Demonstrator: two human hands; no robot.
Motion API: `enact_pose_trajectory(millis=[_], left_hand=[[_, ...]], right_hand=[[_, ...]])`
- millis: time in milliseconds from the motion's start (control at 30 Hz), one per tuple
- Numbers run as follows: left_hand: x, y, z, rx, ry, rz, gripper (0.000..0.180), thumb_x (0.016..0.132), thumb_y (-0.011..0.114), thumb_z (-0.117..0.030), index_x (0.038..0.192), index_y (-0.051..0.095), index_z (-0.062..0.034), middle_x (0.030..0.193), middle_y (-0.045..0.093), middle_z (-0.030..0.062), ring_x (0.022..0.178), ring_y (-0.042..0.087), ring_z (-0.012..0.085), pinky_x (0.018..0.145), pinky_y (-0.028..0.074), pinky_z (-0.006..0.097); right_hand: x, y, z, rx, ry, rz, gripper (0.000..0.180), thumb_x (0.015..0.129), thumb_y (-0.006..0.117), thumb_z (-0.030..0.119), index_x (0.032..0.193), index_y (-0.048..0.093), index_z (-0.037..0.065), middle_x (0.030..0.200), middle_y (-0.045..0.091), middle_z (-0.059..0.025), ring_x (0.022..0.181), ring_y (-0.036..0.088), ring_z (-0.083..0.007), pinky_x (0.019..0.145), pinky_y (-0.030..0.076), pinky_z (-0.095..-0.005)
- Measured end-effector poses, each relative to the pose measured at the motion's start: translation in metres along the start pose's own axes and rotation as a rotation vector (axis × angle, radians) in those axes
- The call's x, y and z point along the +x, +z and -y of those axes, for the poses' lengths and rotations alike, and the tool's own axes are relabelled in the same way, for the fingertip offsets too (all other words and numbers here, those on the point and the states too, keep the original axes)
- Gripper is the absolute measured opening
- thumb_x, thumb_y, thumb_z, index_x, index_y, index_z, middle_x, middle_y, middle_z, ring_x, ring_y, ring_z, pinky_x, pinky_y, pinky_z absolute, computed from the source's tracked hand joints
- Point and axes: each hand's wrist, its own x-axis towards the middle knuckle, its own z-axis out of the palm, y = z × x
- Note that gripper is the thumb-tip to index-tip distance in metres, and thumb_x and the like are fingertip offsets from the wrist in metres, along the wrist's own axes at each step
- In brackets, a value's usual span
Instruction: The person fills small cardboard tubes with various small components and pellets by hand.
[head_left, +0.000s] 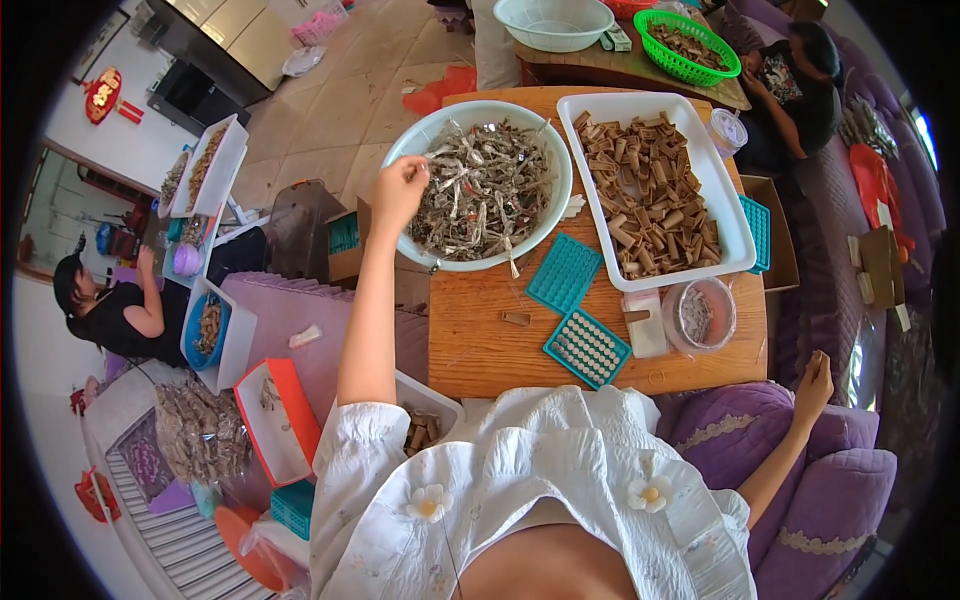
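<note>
My left hand (402,190) is at the left rim of a pale blue round basin (571,170), fingers pinched together. Whatever it may hold is too small to tell. Tangled clear-wrapped packets (485,190) heap inside the basin, some hanging over its edge. Off to the right, beside the purple sofa, my right hand (815,385) is closed, with a small brown piece (820,360) showing at its fingertips. A white tray (740,235) right of the basin holds many curved brown pieces (650,190).
On the wooden table (480,340) lie a teal grid tray (564,273), another filled with pale round pieces (588,347), a loose brown piece (517,318) and a clear round tub (700,316). Two other people sit at far left and upper right. An orange-red box (277,420) stands left.
</note>
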Motion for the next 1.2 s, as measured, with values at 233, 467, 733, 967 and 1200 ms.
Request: enact_pose_trajectory(millis=[233,467,733,967,1200], left_hand=[[0.008,-0.029,-0.036,-1.355,-0.066,-0.075,0.014,0.08,0.055,-0.009,0.092,0.053,-0.0024,0.086,0.058,0.0063,0.074,0.058,0.0131,0.065,0.048,0.022],[-0.006,-0.002,0.011,0.244,0.045,0.028,0.013,0.076,0.057,-0.011,0.087,0.056,-0.0041,0.08,0.06,0.0112,0.073,0.059,0.0196,0.065,0.047,0.031],[0.011,-0.033,-0.041,-1.381,-0.05,0.166,0.01,0.081,0.051,-0.007,0.089,0.053,-0.0018,0.086,0.057,0.0055,0.078,0.057,0.0135,0.07,0.048,0.023],[0.0,-0.012,0.01,0.392,0.058,-0.002,0.015,0.073,0.061,-0.013,0.084,0.057,-0.0044,0.069,0.059,0.0047,0.064,0.056,0.0111,0.059,0.046,0.027],[0.009,-0.035,-0.016,-0.842,-0.143,0.172,0.014,0.079,0.057,-0.016,0.089,0.056,-0.0065,0.083,0.059,0.0023,0.072,0.057,0.0129,0.06,0.047,0.023]], right_hand=[[-0.004,0.007,-0.006,-0.023,-0.025,-0.085,0.02,0.088,0.042,0.018,0.087,0.051,0.0,0.061,0.05,-0.0128,0.049,0.046,-0.02,0.048,0.039,-0.0294],[0.001,0.007,0.002,-0.069,0.054,0.07,0.018,0.087,0.043,0.016,0.085,0.05,0.0,0.06,0.049,-0.0164,0.048,0.046,-0.0235,0.047,0.038,-0.0314],[-0.004,0.012,-0.01,-0.087,0.044,0.077,0.015,0.086,0.044,0.015,0.084,0.049,0.001,0.058,0.045,-0.017,0.046,0.042,-0.0238,0.045,0.036,-0.0316],[0.0,0.017,-0.009,-0.086,-0.048,0.039,0.015,0.086,0.044,0.015,0.084,0.049,0.001,0.058,0.044,-0.018,0.047,0.042,-0.0258,0.045,0.036,-0.0324],[-0.002,0.015,-0.004,-0.07,0.006,0.095,0.016,0.086,0.044,0.015,0.083,0.049,0.0,0.063,0.048,-0.0203,0.052,0.048,-0.0331,0.047,0.037,-0.0357]])
